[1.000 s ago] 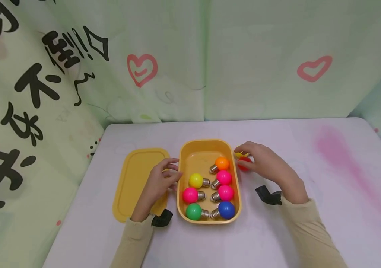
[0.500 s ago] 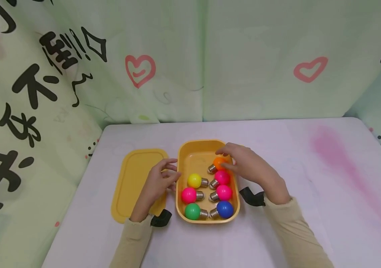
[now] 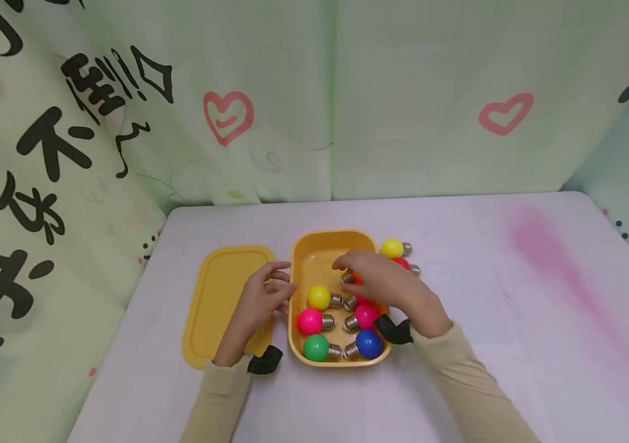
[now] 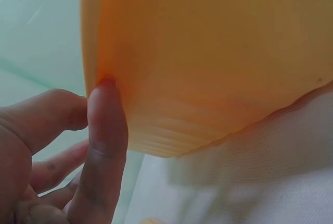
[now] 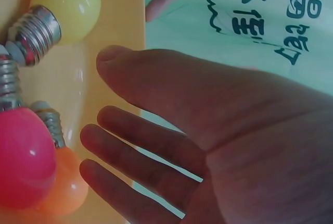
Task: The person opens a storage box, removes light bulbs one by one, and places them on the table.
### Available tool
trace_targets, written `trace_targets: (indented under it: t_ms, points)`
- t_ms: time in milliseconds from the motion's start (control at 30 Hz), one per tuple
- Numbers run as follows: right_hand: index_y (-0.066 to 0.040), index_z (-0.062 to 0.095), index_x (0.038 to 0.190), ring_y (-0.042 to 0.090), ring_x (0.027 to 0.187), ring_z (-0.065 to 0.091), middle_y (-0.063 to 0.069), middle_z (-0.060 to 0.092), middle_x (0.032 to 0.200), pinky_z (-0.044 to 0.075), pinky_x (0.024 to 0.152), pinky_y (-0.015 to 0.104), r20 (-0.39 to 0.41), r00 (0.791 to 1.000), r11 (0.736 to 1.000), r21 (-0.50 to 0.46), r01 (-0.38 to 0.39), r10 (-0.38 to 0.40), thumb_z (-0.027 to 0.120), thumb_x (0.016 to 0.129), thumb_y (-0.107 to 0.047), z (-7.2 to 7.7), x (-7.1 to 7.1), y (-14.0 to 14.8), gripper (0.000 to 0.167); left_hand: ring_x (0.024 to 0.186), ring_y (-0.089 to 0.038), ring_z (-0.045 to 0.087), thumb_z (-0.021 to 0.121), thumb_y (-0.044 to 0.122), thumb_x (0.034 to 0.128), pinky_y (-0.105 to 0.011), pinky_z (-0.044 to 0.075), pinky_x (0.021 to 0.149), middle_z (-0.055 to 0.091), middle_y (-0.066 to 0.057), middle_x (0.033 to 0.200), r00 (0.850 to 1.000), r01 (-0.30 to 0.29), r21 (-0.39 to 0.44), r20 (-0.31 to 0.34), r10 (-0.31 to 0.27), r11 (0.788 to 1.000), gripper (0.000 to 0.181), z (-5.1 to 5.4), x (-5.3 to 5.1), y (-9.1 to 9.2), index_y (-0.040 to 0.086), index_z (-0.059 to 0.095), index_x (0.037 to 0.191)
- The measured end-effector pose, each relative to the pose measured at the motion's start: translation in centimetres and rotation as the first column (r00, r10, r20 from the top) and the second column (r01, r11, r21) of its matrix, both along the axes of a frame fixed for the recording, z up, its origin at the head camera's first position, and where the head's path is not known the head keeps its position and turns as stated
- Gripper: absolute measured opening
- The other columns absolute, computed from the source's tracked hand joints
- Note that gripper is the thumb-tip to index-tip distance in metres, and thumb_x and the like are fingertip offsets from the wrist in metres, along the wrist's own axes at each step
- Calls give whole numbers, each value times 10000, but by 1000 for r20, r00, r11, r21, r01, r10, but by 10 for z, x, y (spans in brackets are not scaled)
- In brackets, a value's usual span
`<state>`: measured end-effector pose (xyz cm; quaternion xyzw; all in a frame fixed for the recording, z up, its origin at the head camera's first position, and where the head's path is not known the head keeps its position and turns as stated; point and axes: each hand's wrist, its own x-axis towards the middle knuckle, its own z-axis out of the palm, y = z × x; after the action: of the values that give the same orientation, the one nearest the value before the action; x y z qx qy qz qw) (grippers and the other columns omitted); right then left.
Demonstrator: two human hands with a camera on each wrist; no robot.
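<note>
A yellow plastic box [image 3: 314,252] holds several round coloured bulbs with metal screw bases: yellow [image 3: 318,297], pink [image 3: 310,322], green [image 3: 316,348] and blue [image 3: 369,344] ones, among others. At the box's left side is my left hand [image 3: 259,301], its thumb touching the outer wall in the left wrist view. My right hand [image 3: 386,281] is over the box's right side, partly covering the orange bulb [image 5: 67,182] and a pink bulb [image 5: 26,156]. In the right wrist view its fingers are spread with nothing between them.
Left of the box lies its yellow lid [image 3: 222,301], partly under my left hand. Just right of the box, a yellow bulb [image 3: 391,248] and a red bulb [image 3: 401,263] lie on the white tabletop [image 3: 486,271]. A printed curtain [image 3: 414,98] stands behind the table.
My right hand has moved left from beside the red and yellow bulbs on the table to over the box, uncovering those bulbs. My left hand has stayed at the box's left side.
</note>
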<state>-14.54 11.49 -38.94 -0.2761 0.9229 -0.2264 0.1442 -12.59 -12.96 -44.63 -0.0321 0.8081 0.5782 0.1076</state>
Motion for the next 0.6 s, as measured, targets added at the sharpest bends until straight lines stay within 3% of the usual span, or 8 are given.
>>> trace_targets:
  t_ms: [400, 600]
  points:
    - [-22, 642, 1265, 232, 1062, 647, 103, 674, 1208, 547, 962, 371, -7, 998, 998, 0, -65, 65, 721, 914, -185, -9, 4, -18, 395, 735, -193, 662, 732, 122, 902, -294, 605, 650, 613, -120, 1133, 1000, -7, -2, 18, 7, 1000, 495, -2, 0, 1, 140, 551, 1363]
    - [-46, 637, 1274, 201, 1047, 636, 84, 666, 1210, 551, 953, 351, 32, 997, 997, 30, -76, 75, 729, 911, -221, -11, 3, -26, 413, 748, -196, 668, 729, 125, 905, -293, 606, 661, 614, -122, 1140, 1000, -3, -1, 11, 3, 1000, 495, -1, -1, 0, 141, 550, 1366]
